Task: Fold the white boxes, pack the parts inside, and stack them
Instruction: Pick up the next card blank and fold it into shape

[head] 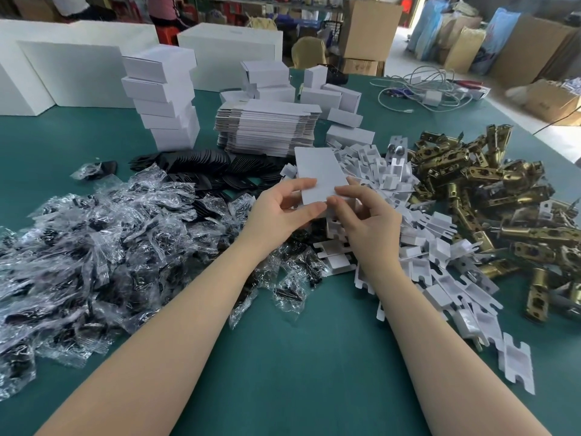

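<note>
A small white box (319,169) is held above the middle of the green table (298,357), its flat face turned up. My left hand (283,209) grips its near left edge, thumb on top. My right hand (364,218) pinches its near right corner. A pile of flat white box blanks (267,130) lies behind it. A tower of folded white boxes (163,99) stands at the back left. Brass latch parts (490,190) are heaped on the right. White card inserts (408,240) spread under and right of my hands. Clear bags of black parts (94,247) cover the left.
Black plates (201,165) lie in a row behind the bags. More folded white boxes (333,99) sit at the back centre, large white cartons (63,67) at the back left. White cables (424,89) lie at the far right. Brown cartons (367,29) stand beyond the table.
</note>
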Tool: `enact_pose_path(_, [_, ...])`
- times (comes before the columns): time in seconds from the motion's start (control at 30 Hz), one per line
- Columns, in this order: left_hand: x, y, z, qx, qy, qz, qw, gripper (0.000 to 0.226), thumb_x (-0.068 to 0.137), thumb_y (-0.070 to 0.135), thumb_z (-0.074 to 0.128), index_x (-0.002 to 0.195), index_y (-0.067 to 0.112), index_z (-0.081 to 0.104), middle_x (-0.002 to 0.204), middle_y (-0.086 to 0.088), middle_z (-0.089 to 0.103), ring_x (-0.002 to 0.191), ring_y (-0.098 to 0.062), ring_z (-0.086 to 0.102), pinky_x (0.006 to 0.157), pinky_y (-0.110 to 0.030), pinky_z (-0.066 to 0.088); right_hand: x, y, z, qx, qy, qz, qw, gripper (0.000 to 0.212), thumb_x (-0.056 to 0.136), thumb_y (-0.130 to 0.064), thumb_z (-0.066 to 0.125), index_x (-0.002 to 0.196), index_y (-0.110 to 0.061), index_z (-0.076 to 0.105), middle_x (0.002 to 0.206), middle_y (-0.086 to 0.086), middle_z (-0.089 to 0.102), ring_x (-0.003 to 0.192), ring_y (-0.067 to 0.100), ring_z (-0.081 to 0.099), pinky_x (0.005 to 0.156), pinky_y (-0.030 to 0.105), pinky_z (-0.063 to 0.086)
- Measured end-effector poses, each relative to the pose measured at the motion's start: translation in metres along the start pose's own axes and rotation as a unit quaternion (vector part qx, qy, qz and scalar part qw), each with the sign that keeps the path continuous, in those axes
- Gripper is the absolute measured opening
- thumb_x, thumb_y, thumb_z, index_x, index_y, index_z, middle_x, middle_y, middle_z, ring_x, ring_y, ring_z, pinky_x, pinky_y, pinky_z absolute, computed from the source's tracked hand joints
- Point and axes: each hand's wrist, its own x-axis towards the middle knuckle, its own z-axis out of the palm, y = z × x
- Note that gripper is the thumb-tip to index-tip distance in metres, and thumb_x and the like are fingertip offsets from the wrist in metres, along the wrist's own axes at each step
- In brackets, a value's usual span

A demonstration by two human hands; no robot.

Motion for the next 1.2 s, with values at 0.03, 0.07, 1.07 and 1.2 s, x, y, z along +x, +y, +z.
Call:
enact_pose_path(0.03, [0.0,0.0,0.0,0.004,-0.001,0.0,1.0,0.035,0.083,0.025,0.079,0.113,0.038,0.065,0.101,0.006,0.075,0.093,-0.009,0.071,0.07,-0.02,0.056,0.0,0.0,0.0,0.007,0.005,0.004,1.0,0.016,0.086,-0.016,0.076,0.091,-0.03,0.071,0.12,-0.005,0.065,0.044,-0.002,0.051,0.048,0.011,0.044])
enact_pose_path(0.07, [0.0,0.0,0.001,0.007,-0.003,-0.001,1.0,0.035,0.083,0.025,0.079,0.112,0.038,0.065,0.102,0.005,0.074,0.093,-0.009,0.071,0.07,-0.021,0.056,0.0,0.0,0.0,0.013,0.009,0.007,1.0,0.015,0.085,-0.014,0.076,0.09,-0.027,0.071,0.118,0.0,0.067,0.043,-0.002,0.05,0.047,0.01,0.044])
enact_pose_path(1.07, [0.008,0.027,0.006,-0.118,-0.006,0.021,0.993,0.045,0.067,0.058,0.083,0.095,0.023,0.075,0.093,0.002,0.075,0.093,-0.016,0.071,0.079,-0.033,0.057,-0.007,-0.002,0.012,-0.214,-0.042,-0.275,0.936,0.04,0.095,-0.029,0.056,0.128,-0.009,0.064,0.134,0.008,0.062,0.12,0.022,0.061,0.094,0.033,0.051])
enact_pose_path(1.2, [0.008,0.021,0.006,-0.059,0.007,0.025,0.998,0.035,0.073,0.048,0.075,0.098,0.024,0.073,0.098,0.0,0.074,0.099,-0.019,0.068,0.091,-0.04,0.056,-0.005,-0.003,0.009,-0.175,0.029,-0.218,0.96,0.035,0.098,-0.022,0.043,0.118,-0.005,0.066,0.116,0.007,0.067,0.104,0.015,0.06,0.087,0.027,0.048])
